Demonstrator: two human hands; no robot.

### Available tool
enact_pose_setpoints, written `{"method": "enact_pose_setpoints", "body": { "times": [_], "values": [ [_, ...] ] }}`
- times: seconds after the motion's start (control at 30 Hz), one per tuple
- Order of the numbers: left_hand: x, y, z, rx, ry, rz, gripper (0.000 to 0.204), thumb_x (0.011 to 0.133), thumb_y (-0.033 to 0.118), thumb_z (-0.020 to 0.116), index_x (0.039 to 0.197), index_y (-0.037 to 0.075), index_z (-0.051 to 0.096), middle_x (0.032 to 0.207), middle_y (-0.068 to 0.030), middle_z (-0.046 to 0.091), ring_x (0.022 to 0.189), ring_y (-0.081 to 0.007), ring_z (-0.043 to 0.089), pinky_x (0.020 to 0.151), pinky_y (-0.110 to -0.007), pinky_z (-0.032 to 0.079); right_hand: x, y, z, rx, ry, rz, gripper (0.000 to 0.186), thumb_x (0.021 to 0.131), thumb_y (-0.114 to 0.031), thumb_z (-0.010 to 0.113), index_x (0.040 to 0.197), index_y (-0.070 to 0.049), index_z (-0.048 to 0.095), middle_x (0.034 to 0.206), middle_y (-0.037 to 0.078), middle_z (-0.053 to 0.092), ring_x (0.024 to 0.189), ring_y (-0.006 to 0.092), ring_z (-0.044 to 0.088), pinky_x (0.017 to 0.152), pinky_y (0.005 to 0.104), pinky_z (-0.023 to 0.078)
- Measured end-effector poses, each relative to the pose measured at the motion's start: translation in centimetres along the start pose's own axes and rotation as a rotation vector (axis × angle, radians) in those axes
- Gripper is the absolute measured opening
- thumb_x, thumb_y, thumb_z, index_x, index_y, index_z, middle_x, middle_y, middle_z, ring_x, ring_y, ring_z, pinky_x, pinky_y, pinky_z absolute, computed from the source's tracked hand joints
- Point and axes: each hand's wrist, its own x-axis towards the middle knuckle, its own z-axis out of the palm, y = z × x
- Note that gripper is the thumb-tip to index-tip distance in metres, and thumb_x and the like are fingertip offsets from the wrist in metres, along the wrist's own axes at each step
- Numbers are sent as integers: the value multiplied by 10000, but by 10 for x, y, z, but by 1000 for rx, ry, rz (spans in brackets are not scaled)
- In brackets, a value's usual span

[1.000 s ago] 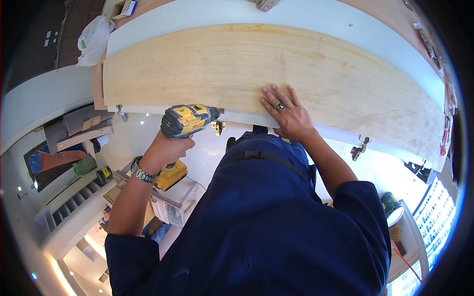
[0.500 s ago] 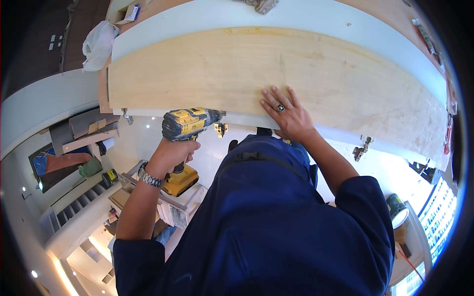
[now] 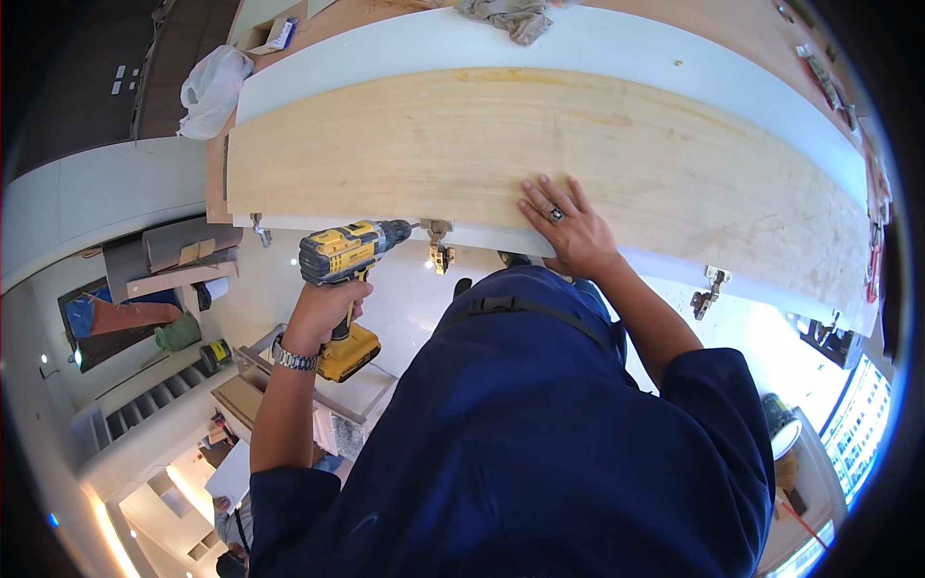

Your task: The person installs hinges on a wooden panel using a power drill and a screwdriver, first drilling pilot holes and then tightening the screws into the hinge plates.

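Observation:
My left hand (image 3: 330, 310) is wrapped round the handle of a yellow and black cordless drill (image 3: 339, 252). The drill's bit points right, its tip close beside a metal cabinet hinge (image 3: 440, 252) on the near edge of a long pale wooden board (image 3: 385, 144). Whether the bit touches the hinge I cannot tell. My right hand (image 3: 576, 236) lies on the board near that edge, fingers spread, a ring on one finger. A second hinge (image 3: 708, 289) hangs from the edge farther right, and a third hinge (image 3: 260, 229) at the left end.
Under the board lies a white panel (image 3: 337, 72) with a grey rag (image 3: 511, 17) at its far side. A white plastic bag (image 3: 214, 91) and a small open box (image 3: 268, 37) are at the far left. Below left, another person (image 3: 234, 525) is partly in view near a pale sheet.
The drill has drawn back left and slightly down from the middle hinge, uncovering its plate. My right hand stays on the board. Another person has come into view at lower left.

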Motion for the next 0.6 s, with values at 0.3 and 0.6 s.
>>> {"method": "enact_pose_setpoints", "body": {
  "times": [0.3,0.6],
  "values": [
    [10,-3,3,52,-26,12,159,780,43,645,929,13,599,712,-16,580,539,-87,543,479,-237,455,1,0,5,40,34,16,951,702,-455,750,1482,-182,279,1573,24,188,1457,224,136,1192,485,93],
    [20,20,-3,246,-14,-49,164,759,63,666,904,22,601,696,-19,582,522,-100,542,478,-251,458,4,0,0,54,-38,26,926,727,-438,735,1486,-191,265,1575,17,180,1458,225,134,1193,483,91]
  ]
}}
